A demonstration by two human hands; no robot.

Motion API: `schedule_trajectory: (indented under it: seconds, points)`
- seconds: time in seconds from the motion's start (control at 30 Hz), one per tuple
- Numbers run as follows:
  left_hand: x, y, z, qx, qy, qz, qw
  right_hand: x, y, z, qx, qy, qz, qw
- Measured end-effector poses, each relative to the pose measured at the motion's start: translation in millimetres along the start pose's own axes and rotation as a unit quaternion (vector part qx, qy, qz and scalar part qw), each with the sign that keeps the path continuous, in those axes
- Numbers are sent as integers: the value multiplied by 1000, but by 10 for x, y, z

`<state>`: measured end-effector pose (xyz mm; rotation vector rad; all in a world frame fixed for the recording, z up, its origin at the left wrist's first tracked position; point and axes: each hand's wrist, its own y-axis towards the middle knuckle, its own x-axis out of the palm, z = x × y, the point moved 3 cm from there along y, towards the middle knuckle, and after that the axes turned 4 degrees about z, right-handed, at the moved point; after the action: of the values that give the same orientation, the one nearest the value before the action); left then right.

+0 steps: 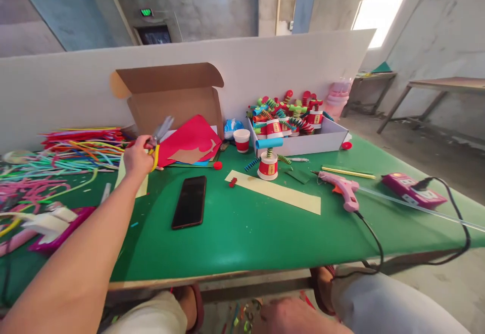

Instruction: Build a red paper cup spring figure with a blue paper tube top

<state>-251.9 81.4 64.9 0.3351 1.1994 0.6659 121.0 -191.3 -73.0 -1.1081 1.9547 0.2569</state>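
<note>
Scissors (159, 134) are in the left hand (138, 159), which grasps the yellow handles. The blades point up and away from the body and are blurred. They sit over the left-centre of the green table (246, 233), just beside a red paper sheet (189, 139) and above a pale yellow sheet. The arm is fully stretched, probably because the paper lies far back near the wall board.

The right hand (291, 319) is low, under the table edge by the knees. It is blurred, so I can't tell if it is clenched or loose.

An open cardboard box (170, 96) stands behind the red paper, lid up, contents hidden. A white tray (322, 139) is packed with red-and-white cup toys with coiled arms. One more cup toy (267, 164) stands alone in front of it, on the table. A small paper cup (241, 140) is upright, inside not visible.

Pipe cleaners (76, 147) are heaped far left. A phone (190, 201) lies flat, centre. A yellow paper strip (278, 192) lies beside the toy. The pink glue gun (343, 188) lies on its side to the right, cord trailing off the edge, likely parked clear of the paper.
</note>
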Motion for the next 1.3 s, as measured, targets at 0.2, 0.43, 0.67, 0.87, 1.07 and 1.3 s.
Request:
schedule_trajectory:
  seconds: [0.2, 0.43, 0.67, 0.87, 1.07, 1.3]
  points:
    - [-831, -695, 795, 1, -311, 96, 945, -659, -48, -516, -24, 185, 117, 975]
    - [-1276, -2102, 1749, 16, -490, -2, 872, -780, 67, -493, -38, 693, 239, 679]
    - [-887, -2723, 1970, 179, -494, -195, 828, -983, -124, -125, 22, 746, 286, 601]
    - [-777, -2546, 1896, 93, -517, -206, 826, -967, -211, 18, 62, 636, 327, 696]
    - [-679, -2383, 1805, -99, -594, -234, 764, -809, -162, -196, 18, 536, 144, 832]
    - [-666, -2507, 1944, -109, -596, -305, 734, -689, 13, -290, 16, 508, 68, 858]
